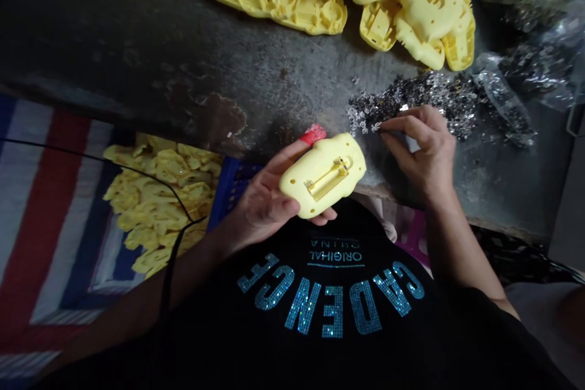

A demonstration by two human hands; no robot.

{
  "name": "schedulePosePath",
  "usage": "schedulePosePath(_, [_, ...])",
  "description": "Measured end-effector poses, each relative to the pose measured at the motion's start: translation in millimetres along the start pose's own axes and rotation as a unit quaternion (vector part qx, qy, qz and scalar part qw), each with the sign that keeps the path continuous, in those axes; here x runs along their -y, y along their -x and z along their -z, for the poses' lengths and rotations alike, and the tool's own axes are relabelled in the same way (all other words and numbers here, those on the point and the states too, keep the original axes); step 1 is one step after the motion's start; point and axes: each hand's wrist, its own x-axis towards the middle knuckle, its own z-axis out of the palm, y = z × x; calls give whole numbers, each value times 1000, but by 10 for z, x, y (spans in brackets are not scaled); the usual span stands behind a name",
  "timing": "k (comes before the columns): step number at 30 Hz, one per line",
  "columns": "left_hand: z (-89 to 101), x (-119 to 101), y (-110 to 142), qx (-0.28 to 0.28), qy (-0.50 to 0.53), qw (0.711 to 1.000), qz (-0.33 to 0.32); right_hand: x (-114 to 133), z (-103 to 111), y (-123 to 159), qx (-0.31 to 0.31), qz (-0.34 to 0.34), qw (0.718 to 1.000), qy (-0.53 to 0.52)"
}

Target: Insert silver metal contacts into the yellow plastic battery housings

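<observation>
My left hand [267, 198] grips a small yellow plastic shell [323, 173] just above the near edge of the dark table, its open recess facing up. One fingertip wears a red cover [313, 134]. To the right, my right hand [423, 152] reaches into a heap of small shiny metal parts [411, 100], with thumb and forefinger pinched together at the heap's left edge. What the pinch holds is too small to make out.
Several larger yellow plastic housings [411, 6] lie along the table's far edge. Clear bags of metal parts [525, 30] sit at the far right. Below the table on the left, a striped bag [50, 207] holds a pile of small yellow pieces [159, 195].
</observation>
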Motion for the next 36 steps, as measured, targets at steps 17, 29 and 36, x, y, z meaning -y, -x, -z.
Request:
schedulePosePath(17, [-458, -57, 92, 30, -22, 999, 23, 693, 610, 313, 106, 101, 984, -98])
schedulePosePath(29, [-466, -33, 156, 14, -67, 997, 22, 913, 699, 361, 142, 169, 975, 33])
schedulePosePath(36, [-386, 18, 141, 2, -103, 995, 4, 919, 668, 478, 79, 149, 986, -9])
